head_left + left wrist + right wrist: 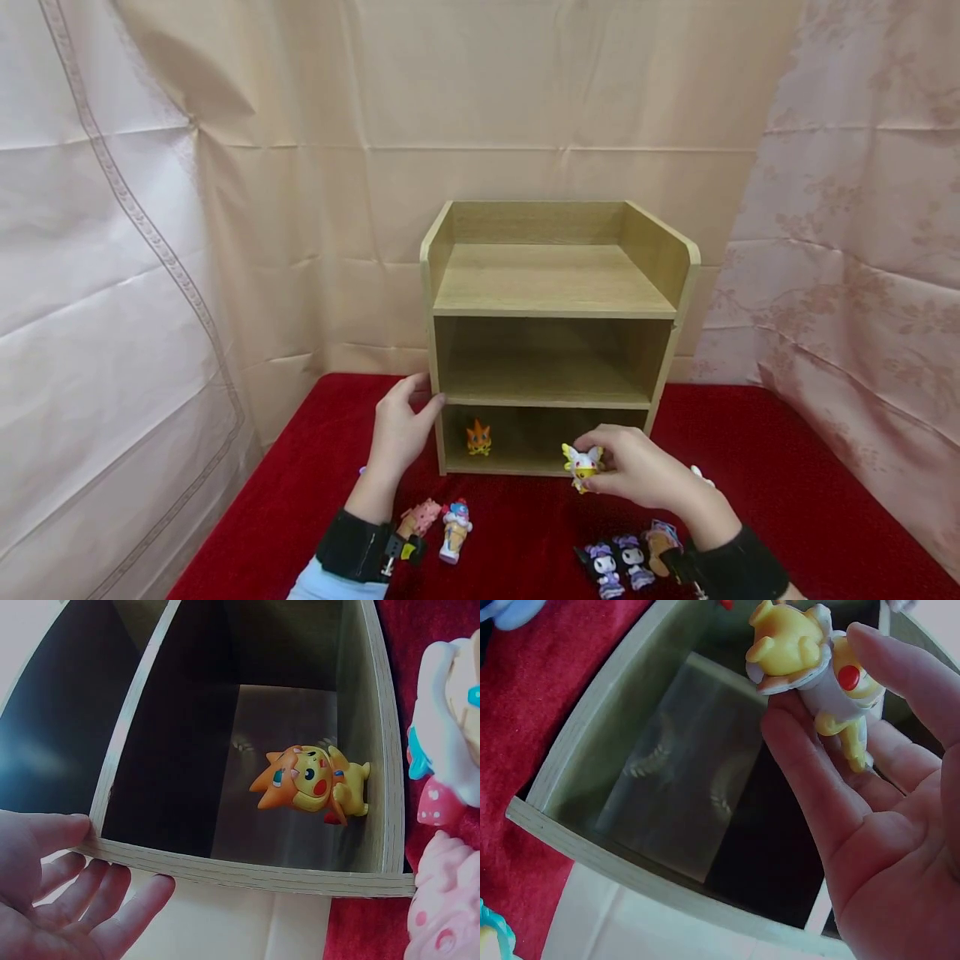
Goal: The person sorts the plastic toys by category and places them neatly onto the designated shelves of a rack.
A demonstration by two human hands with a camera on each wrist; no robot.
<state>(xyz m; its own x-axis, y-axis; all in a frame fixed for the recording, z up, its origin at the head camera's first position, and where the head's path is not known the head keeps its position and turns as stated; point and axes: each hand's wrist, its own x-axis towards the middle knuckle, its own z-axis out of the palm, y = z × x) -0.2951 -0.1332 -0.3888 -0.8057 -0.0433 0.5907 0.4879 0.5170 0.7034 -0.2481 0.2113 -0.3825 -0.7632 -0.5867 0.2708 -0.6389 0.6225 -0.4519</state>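
Note:
My right hand point(637, 467) pinches a white-and-yellow toy figure point(582, 465) between thumb and fingers, just in front of the bottom compartment's right side. In the right wrist view, the figure's yellow body point(787, 641) and red cheek show past the fingers. A wooden shelf unit point(555, 279) stands on the red cloth. My left hand point(401, 429) rests at its left side panel, the thumb on the front edge and the other fingers, fairly straight, along the outside. An orange-hooded yellow figure point(319, 780) stands in the bottom compartment, at the left.
A pink ice-cream-cone toy point(422, 517) and a blue-topped cone toy point(455, 531) lie near my left wrist. Two black-and-purple figures point(604, 569) and a brown cone toy point(660, 550) lie near the right wrist. Curtains hang behind and on both sides.

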